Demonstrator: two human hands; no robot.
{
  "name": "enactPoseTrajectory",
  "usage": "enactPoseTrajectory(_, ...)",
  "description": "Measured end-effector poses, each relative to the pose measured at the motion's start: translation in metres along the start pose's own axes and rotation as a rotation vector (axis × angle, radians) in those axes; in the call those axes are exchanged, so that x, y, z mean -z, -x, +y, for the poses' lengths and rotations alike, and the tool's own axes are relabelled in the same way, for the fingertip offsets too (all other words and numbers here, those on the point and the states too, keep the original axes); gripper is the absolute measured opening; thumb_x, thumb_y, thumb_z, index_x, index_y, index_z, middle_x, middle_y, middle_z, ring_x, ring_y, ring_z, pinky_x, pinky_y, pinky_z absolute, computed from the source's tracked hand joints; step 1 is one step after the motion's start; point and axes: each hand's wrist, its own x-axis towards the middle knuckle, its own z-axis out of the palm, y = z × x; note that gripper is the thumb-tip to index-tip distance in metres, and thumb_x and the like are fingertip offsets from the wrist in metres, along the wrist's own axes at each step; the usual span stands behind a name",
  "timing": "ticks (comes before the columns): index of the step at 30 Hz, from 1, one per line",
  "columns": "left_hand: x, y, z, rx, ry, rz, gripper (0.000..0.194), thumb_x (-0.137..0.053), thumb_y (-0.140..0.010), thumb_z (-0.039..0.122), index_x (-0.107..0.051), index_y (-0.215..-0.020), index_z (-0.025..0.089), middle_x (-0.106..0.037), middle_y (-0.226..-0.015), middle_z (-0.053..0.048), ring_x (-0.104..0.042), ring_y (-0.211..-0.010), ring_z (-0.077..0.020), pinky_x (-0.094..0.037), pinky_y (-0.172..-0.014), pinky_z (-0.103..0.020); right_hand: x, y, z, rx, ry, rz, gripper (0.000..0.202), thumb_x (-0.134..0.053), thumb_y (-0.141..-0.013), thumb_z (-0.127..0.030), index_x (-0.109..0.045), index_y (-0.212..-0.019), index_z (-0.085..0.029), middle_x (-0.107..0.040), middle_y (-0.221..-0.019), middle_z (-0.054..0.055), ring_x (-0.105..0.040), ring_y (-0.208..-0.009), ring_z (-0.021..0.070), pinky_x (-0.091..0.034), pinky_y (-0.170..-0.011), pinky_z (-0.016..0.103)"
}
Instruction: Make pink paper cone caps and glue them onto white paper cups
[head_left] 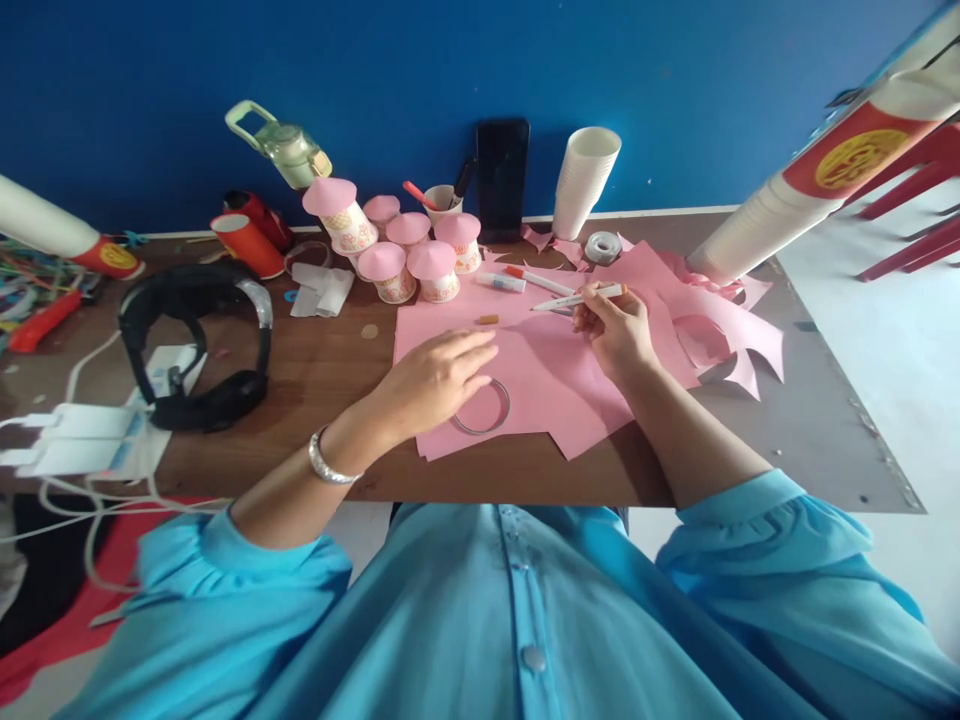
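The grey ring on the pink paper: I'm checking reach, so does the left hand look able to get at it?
Likely yes: the left hand looks empty and is close by the grey ring, which lies on the pink paper with nothing seen lying on it.

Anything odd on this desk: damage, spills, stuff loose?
No spill visible. The table looks chipped along its right edge. A brown cap lies loose on the pink paper, while the right hand holds a pen whose tip looks bare. Pink scraps at right are ragged, likely offcuts.
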Motion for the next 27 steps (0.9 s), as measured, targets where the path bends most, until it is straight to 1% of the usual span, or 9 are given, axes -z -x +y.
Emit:
enactPoseTrajectory(4, -0.003, 0.031, 0.017, -0.044, 0.074, -0.074, 0.046, -0.045, -0.106, 0.019, -0.05, -0.151, 0.021, -0.053, -0.158, -0.012, -0.049, -0.149, -0.0242, -0.049, -0.122, -0.048, 0.0, 0.001, 0.001, -0.005, 0.005, -0.036, 0.04, -0.085, -0.077, -0.057, -0.064, -0.078, -0.023, -0.056, -0.063, -0.004, -0.051, -0.052, 0.0105, -0.045, -0.051, 0.026)
enactPoseTrajectory(9, -0.025, 0.054, 0.034, 0.048, 0.023, 0.027, 0.054, -0.044, -0.104, 0.011, -0.041, -0.157, 0.019, -0.051, -0.159, -0.017, -0.046, -0.151, -0.0282, -0.047, -0.123, -0.053, -0.002, 0.002, 0.0, 0.012, -0.026, -0.053, 0.038, -0.087, -0.077, -0.053, -0.065, -0.081, -0.022, -0.056, -0.063, -0.005, -0.052, -0.052, 0.0093, -0.046, -0.051, 0.025)
enactPoseTrajectory(11, -0.029, 0.058, 0.041, 0.042, 0.005, 0.031, 0.057, -0.046, -0.103, 0.011, -0.036, -0.16, 0.016, -0.049, -0.16, -0.019, -0.043, -0.153, -0.03, -0.046, -0.124, -0.054, -0.002, 0.002, -0.001, 0.005, -0.008, -0.054, 0.038, -0.086, -0.079, -0.053, -0.064, -0.082, -0.022, -0.056, -0.063, -0.005, -0.052, -0.052, 0.0091, -0.046, -0.05, 0.024)
enactPoseTrajectory(14, -0.023, 0.06, 0.041, 0.006, 0.028, 0.015, 0.057, -0.039, -0.103, 0.006, -0.036, -0.159, 0.016, -0.051, -0.159, -0.018, -0.044, -0.153, -0.0262, -0.047, -0.124, -0.05, -0.001, 0.002, -0.001, 0.0, -0.006, -0.059, 0.041, -0.088, -0.076, -0.055, -0.063, -0.08, -0.023, -0.057, -0.062, -0.005, -0.052, -0.051, 0.0089, -0.046, -0.049, 0.024)
enactPoseTrajectory(17, -0.009, 0.059, 0.029, 0.063, 0.016, 0.091, 0.053, -0.036, -0.104, 0.005, -0.043, -0.155, 0.016, -0.053, -0.158, -0.016, -0.046, -0.151, -0.0236, -0.048, -0.123, -0.047, -0.001, 0.002, 0.0, -0.004, -0.028, -0.062, 0.043, -0.092, -0.071, -0.056, -0.065, -0.079, -0.023, -0.059, -0.062, -0.005, -0.053, -0.052, 0.0089, -0.046, -0.049, 0.023)
enactPoseTrajectory(19, -0.003, 0.057, 0.024, 0.093, -0.016, 0.13, 0.05, -0.038, -0.106, 0.009, -0.044, -0.155, 0.015, -0.052, -0.158, -0.017, -0.046, -0.152, -0.0239, -0.047, -0.124, -0.046, -0.001, 0.002, 0.001, -0.011, -0.034, -0.055, 0.043, -0.092, -0.069, -0.055, -0.066, -0.079, -0.023, -0.06, -0.062, -0.005, -0.053, -0.052, 0.0091, -0.046, -0.049, 0.023)
enactPoseTrajectory(21, -0.003, 0.054, 0.027, 0.051, -0.051, 0.091, 0.051, -0.043, -0.107, 0.017, -0.04, -0.157, 0.011, -0.049, -0.16, -0.019, -0.041, -0.154, -0.0264, -0.044, -0.125, -0.048, -0.001, 0.002, 0.001, -0.021, -0.026, -0.047, 0.043, -0.093, -0.069, -0.056, -0.066, -0.08, -0.023, -0.059, -0.062, -0.005, -0.053, -0.052, 0.0093, -0.047, -0.049, 0.023)
enactPoseTrajectory(24, -0.017, 0.052, 0.039, -0.095, -0.084, -0.046, 0.067, -0.05, -0.106, 0.041, -0.032, -0.16, 0.006, -0.041, -0.164, -0.022, -0.034, -0.157, -0.0315, -0.039, -0.128, -0.052, -0.002, 0.003, 0.0, -0.034, -0.012, -0.038, 0.046, -0.093, -0.067, -0.057, -0.066, -0.079, -0.023, -0.059, -0.062, -0.005, -0.053, -0.052, 0.0092, -0.047, -0.048, 0.023)
enactPoseTrajectory(27, -0.034, 0.052, 0.047, -0.187, -0.105, -0.108, 0.086, -0.046, -0.102, 0.062, -0.026, -0.162, 0.003, -0.036, -0.167, -0.022, -0.027, -0.16, -0.0321, -0.032, -0.131, -0.052, -0.003, 0.003, -0.001, -0.048, -0.025, -0.032, 0.048, -0.095, -0.063, -0.056, -0.066, -0.079, -0.022, -0.059, -0.061, -0.005, -0.053, -0.051, 0.0093, -0.046, -0.048, 0.023)
